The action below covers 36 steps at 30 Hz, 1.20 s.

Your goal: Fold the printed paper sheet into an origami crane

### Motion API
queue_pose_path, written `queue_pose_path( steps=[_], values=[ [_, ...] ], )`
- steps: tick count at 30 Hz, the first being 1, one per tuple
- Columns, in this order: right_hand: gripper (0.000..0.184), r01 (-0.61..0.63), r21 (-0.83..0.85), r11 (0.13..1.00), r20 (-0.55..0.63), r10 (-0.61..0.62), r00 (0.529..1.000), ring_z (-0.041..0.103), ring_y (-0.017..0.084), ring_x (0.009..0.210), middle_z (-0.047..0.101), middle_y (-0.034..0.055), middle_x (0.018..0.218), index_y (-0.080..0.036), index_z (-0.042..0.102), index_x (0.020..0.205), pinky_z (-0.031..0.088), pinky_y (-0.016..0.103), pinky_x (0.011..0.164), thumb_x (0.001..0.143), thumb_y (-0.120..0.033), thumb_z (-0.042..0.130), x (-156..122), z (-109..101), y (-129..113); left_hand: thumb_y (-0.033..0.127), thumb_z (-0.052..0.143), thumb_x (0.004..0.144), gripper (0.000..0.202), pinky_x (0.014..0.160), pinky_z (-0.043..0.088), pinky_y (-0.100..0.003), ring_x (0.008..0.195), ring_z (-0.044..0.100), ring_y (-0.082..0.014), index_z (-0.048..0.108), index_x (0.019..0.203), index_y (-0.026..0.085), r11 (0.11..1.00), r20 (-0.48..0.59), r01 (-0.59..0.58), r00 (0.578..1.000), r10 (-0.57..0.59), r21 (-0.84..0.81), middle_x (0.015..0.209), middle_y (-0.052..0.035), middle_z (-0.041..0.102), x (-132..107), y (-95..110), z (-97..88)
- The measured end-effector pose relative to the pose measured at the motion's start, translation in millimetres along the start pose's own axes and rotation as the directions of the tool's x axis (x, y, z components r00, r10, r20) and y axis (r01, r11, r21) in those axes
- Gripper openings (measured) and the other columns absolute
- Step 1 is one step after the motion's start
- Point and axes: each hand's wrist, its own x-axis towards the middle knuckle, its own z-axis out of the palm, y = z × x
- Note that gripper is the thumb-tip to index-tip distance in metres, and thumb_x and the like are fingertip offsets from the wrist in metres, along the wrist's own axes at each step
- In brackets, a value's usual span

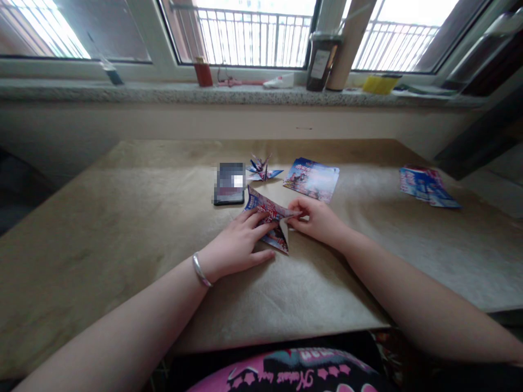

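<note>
Through my feed: pale table (122, 218) spreads widest, window (245, 32) and stone sill (155, 93) behind it. Left hand (239, 239) I see open, palm down, fingers laid over folded paper. Right hand (310, 215) closed, thumb and fingers pinching folded paper's right point. Folded paper (261, 200) on table between both hands, printed blue and pink, lower flap lifted. Beyond right hand, square sheets (312, 177); far right, I spot second pile (427, 187). Phone (229, 185), screen blurred, just beside spiky paper figure (265, 171). Silver bracelet (200, 270) on left wrist.
</note>
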Motion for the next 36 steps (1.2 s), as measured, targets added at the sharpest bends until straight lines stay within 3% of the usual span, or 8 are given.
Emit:
queue_pose_path(
  steps=[5,14,20,23,27,32,36],
  values=[
    [0.01,-0.001,0.006,1.0,0.01,0.001,1.0,0.049,0.01,0.059,0.053,-0.0034,0.068,-0.019,0.054,0.081,0.042,0.023,0.058,0.072,-0.019,0.059,-0.4,-0.5,-1.4,0.05,0.052,0.086,0.06,0.11,0.032,-0.045,0.129,0.04,-0.0297,0.042,0.138,0.022,0.999,-0.005,0.037,0.999,-0.037,0.0,0.143,-0.0112,0.039,-0.7,-1.6,2.8],
    [0.005,0.023,-0.013,1.0,0.016,-0.023,1.0,0.05,0.011,0.062,0.055,-0.0018,0.069,-0.019,0.057,0.079,0.043,0.023,0.059,0.074,-0.018,0.057,-0.3,-2.1,-4.7,0.044,0.053,0.086,0.056,0.114,0.026,-0.045,0.135,0.034,-0.0269,0.044,0.134,0.016,0.999,-0.037,0.037,0.999,-0.038,-0.027,0.141,-0.0128,0.045,1.0,-1.8,1.9],
    [0.005,0.12,-0.131,0.984,0.027,-0.118,0.993,0.051,0.012,0.065,0.058,-0.0011,0.071,-0.019,0.06,0.077,0.041,0.022,0.061,0.074,-0.015,0.058,-1.2,-3.7,-7.7,0.038,0.059,0.082,0.052,0.108,0.036,-0.044,0.126,0.045,-0.0279,0.043,0.126,0.015,0.989,-0.096,0.066,0.992,-0.079,-0.135,0.13,-0.0147,0.051,1.0,-2.9,4.2],
    [0.008,0.141,-0.154,0.978,0.049,-0.135,0.99,0.052,0.012,0.066,0.059,-0.0008,0.072,-0.02,0.061,0.079,0.041,0.022,0.062,0.074,-0.014,0.059,-1.4,-4.0,-8.2,0.034,0.066,0.077,0.056,0.103,0.042,-0.042,0.119,0.049,-0.0257,0.036,0.122,0.019,0.972,-0.199,0.04,0.976,-0.088,-0.233,0.125,-0.0132,0.048,1.1,-3.1,6.9],
    [0.01,0.142,-0.167,0.976,0.061,-0.134,0.989,0.054,0.012,0.067,0.06,-0.0002,0.074,-0.02,0.063,0.082,0.041,0.023,0.063,0.076,-0.014,0.059,-1.3,-4.6,-8.1,0.028,0.071,0.072,0.07,0.105,0.041,-0.046,0.123,0.043,-0.0277,0.025,0.126,0.023,0.975,-0.353,0.009,0.931,-0.09,-0.224,0.13,-0.0138,0.034,1.7,-1.9,9.2],
    [0.015,0.197,-0.154,0.968,0.088,-0.185,0.979,0.056,0.012,0.066,0.061,0.0013,0.077,-0.022,0.07,0.089,0.043,0.023,0.061,0.08,-0.018,0.059,-2.5,-4.3,-5.4,0.024,0.066,0.075,0.08,0.112,0.031,-0.048,0.138,0.023,-0.031,0.017,0.139,0.023,0.995,-0.408,0.041,0.91,-0.077,-0.096,0.144,-0.0157,0.019,0.8,-0.2,5.7],
    [0.015,0.195,-0.129,0.972,0.08,-0.186,0.979,0.056,0.012,0.065,0.062,0.0022,0.077,-0.02,0.071,0.09,0.043,0.023,0.061,0.081,-0.02,0.059,-3.4,-4.4,-6.1,0.021,0.059,0.079,0.072,0.117,0.02,-0.049,0.141,0.017,-0.0307,0.024,0.142,0.023,0.996,-0.403,0.052,0.915,-0.016,0.078,0.147,-0.012,0.025,-0.5,1.4,0.5]
  ],
)
